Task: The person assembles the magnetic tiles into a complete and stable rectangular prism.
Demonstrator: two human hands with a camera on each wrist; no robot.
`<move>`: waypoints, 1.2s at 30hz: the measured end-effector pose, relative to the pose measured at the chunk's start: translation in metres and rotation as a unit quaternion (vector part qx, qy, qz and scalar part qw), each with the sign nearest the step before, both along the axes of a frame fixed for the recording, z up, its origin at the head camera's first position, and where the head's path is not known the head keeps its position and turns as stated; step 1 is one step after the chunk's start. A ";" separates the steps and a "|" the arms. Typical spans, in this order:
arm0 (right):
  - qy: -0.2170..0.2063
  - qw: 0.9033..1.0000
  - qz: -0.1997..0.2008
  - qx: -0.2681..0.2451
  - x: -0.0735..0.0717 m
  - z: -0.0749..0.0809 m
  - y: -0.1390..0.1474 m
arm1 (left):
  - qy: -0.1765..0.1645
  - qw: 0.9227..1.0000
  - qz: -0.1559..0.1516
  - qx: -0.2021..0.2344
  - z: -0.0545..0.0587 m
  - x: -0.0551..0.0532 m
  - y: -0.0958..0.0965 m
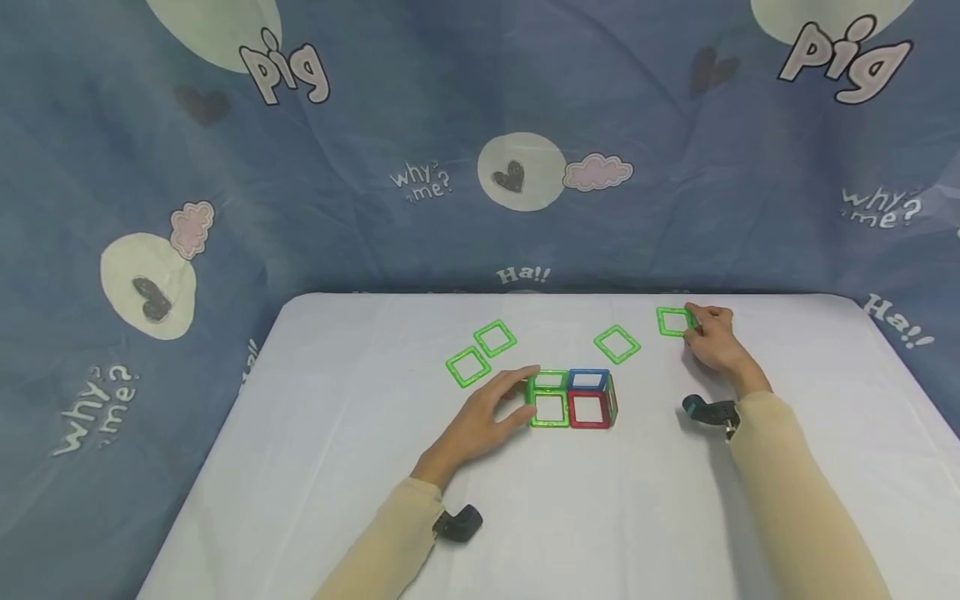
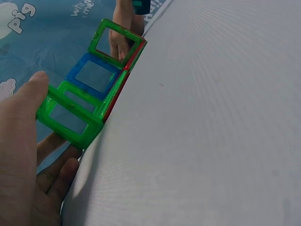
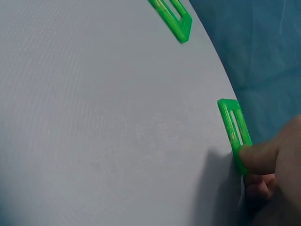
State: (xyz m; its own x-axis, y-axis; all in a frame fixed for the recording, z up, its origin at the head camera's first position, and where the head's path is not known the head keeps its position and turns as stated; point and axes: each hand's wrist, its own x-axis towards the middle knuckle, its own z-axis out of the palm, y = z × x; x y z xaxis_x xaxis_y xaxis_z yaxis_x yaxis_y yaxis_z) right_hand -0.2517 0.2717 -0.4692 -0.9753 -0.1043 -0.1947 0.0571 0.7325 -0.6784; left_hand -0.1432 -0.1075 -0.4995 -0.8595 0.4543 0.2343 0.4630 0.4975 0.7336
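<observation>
Lettering [image 1: 96, 408] is slanting up the blue backdrop [image 1: 337, 208] at far left, reading "why? me?", with "pig" [image 1: 285, 68] showing higher along. Here's the left hand [image 1: 477, 423], curling thumb and fingers about the left end of a block of joined tiles [image 1: 570, 408], gripping it near the middle of the white table [image 1: 585, 517]. Just beyond that hand, a loose green square [image 1: 478, 377] and its twin [image 1: 504, 348] are lying askew, near corners meeting; above, another "why? me?" and "Ha!!" are hanging. And the block! Its long axis is running left to right, roughly along the far edge: nearer row showing green then red, farther row green then blue, a green panel [image 1: 612, 400] closing the right end. Past it, a lone green diamond [image 1: 629, 354] is aiming one corner at that edge. Further right, a straighter-set green tile [image 1: 662, 322] is sitting near the edge, the right hand [image 1: 716, 343] pinching its right side. Behind, "pig", "why? me?" and "Ha!!" are repeating.
</observation>
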 end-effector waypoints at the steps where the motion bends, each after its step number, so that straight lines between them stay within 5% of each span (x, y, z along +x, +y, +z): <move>1: 0.002 1.000 -0.005 -0.002 0.001 0.000 0.000 | -0.001 1.000 0.000 0.000 0.000 0.000 0.000; 13: 0.094 0.992 -0.069 -0.049 0.015 -0.021 -0.001 | -0.014 1.000 0.004 -0.009 -0.003 0.006 -0.001; 27: 0.217 0.953 -0.197 -0.073 0.033 -0.034 -0.011 | -0.008 1.000 0.001 0.001 -0.001 0.002 0.001; 36: 0.197 0.948 -0.225 -0.107 0.049 -0.030 -0.017 | -0.015 1.000 0.006 -0.007 0.000 0.002 0.001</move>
